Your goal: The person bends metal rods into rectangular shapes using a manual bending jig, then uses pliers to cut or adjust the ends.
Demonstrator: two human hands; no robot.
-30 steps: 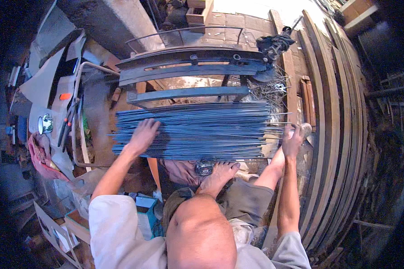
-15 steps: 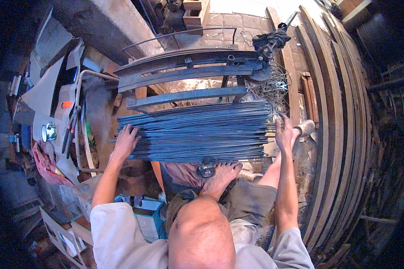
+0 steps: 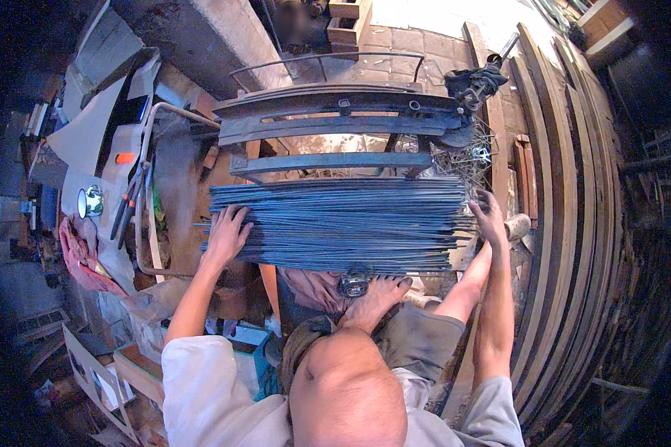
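timbers [image 3: 548, 186] run along the right; metal frame [image 3: 335, 162] stands just beyond the rods [image 3: 335, 223], bare foot [image 3: 376, 300] near their lower edge. rods lie crosswise, massed together: thin, mostly straight, dark blue-grey, ends uneven. left hand [image 3: 230, 231]: fingers open, resting over left end. right hand [image 3: 489, 217]: fingers loosely curled, apart, beside right ends; contact unclear.

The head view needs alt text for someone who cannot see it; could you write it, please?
A person's left hand rests on the left end of a bundle of thin bluish rods, the right hand near their right ends. Beyond stands a metal frame; long beams lie rightward.
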